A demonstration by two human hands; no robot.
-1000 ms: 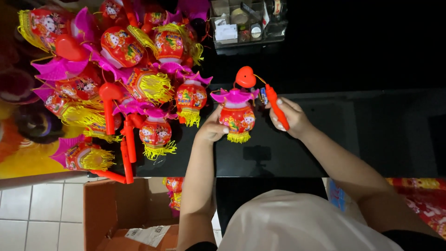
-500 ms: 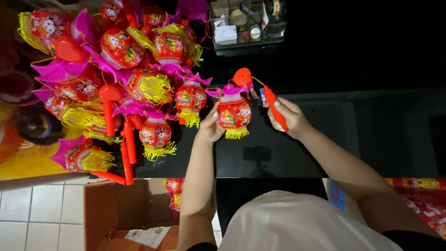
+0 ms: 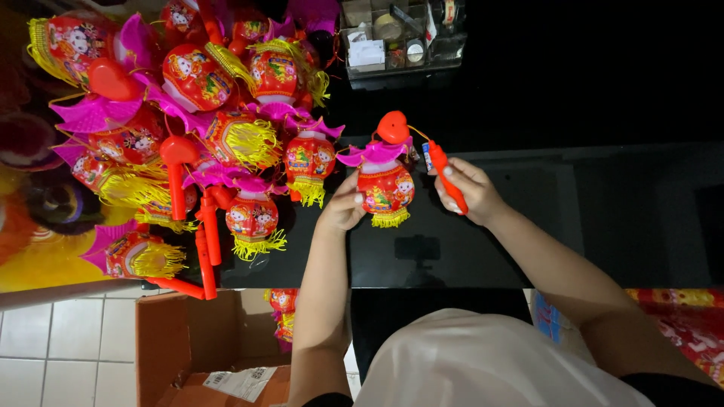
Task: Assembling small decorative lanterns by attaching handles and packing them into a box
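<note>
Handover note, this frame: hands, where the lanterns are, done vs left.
Left hand: fingers on the side of a red lantern with a pink collar and yellow fringe.
Right hand: gripping the lantern's red handle stick.
Lantern is over the black table, apart from the pile.
Done: pile of similar lanterns heaped on the table's left.
Left: this lantern is not yet on the pile. Cardboard box below holds more.

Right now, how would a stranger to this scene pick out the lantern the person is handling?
Start at the black table and skip the heap of lanterns piled at its left end. The held lantern sits apart, right of the heap, between the left hand and the right hand, which grips its red stick handle. Alone among them, it is held.
</note>
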